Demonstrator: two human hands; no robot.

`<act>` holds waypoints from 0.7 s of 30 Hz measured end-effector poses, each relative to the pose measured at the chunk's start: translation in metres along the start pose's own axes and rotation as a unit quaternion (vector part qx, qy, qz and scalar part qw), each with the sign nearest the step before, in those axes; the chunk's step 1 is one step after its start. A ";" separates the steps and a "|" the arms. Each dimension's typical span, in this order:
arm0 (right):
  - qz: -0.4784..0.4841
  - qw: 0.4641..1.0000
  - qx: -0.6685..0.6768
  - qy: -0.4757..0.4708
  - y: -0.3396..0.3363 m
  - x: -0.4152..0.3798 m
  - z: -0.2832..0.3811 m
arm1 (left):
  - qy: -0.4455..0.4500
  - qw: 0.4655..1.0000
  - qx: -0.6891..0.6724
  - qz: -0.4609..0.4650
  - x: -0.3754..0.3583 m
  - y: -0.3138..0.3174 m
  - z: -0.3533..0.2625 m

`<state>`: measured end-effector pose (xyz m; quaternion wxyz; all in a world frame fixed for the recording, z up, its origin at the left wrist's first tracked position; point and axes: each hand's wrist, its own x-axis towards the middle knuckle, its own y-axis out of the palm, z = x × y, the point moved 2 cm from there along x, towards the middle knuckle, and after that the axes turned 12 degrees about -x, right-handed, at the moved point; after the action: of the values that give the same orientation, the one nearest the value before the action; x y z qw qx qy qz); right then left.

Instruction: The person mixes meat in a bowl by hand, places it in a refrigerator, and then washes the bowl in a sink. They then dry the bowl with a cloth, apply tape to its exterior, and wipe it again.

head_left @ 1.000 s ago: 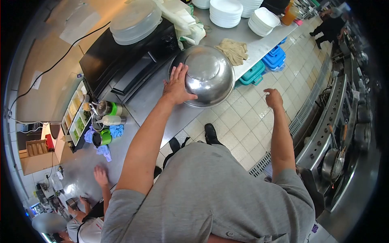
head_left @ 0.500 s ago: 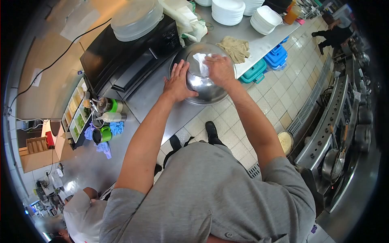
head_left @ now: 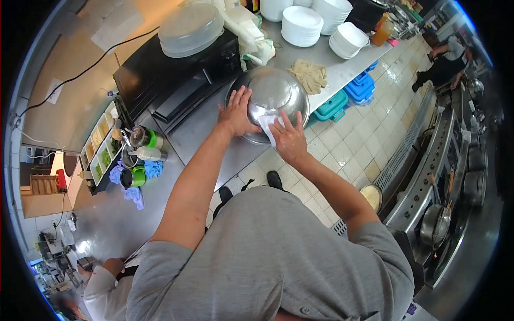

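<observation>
An upturned metal bowl [head_left: 273, 88] rests on the steel counter [head_left: 209, 139] near its edge. My left hand [head_left: 235, 113] lies with spread fingers on the bowl's left side, holding nothing. On the bowl's near right side, my right hand [head_left: 289, 138] presses a white cloth or paper [head_left: 268, 124] against the metal, partly under its fingers. Just beyond the bowl lies a crumpled beige cloth [head_left: 309, 76].
A black appliance [head_left: 182, 69] with clear lids [head_left: 191, 29] stands left of the bowl. White bowls [head_left: 302, 25] are stacked behind. Ingredient trays [head_left: 101, 147] line the left side. Stoves [head_left: 428, 182] run along the right. One person [head_left: 447, 61] is far right, another [head_left: 104, 286] lower left.
My right hand and the white piece have moved down the bowl toward me, and its fingers are more extended. My left hand stays on the bowl. The far-right person has shifted.
</observation>
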<state>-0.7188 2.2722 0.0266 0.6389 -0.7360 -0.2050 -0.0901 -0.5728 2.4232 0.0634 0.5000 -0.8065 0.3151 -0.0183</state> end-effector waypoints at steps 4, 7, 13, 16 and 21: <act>0.095 0.980 0.148 0.092 -0.029 -0.026 -0.009 | 0.011 1.000 0.019 0.003 0.001 0.006 0.006; 0.080 0.938 0.282 0.182 -0.027 -0.046 -0.019 | 0.018 0.999 0.018 -0.021 -0.009 0.018 0.009; -0.014 0.919 0.382 0.099 -0.042 -0.026 0.002 | 0.065 0.970 -0.199 -0.126 -0.110 0.061 0.074; 0.071 0.914 0.391 0.087 -0.035 -0.002 0.027 | -0.013 0.966 -0.185 -0.178 -0.193 0.073 0.119; 0.018 0.920 0.387 -0.060 -0.001 0.074 0.110 | -0.179 0.890 -0.121 -0.401 -0.317 0.094 0.233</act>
<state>-0.6663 2.3933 0.0382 0.8617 -0.4393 -0.2484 0.0519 -0.7924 2.7469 -0.0396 0.3965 -0.9082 -0.1300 -0.0338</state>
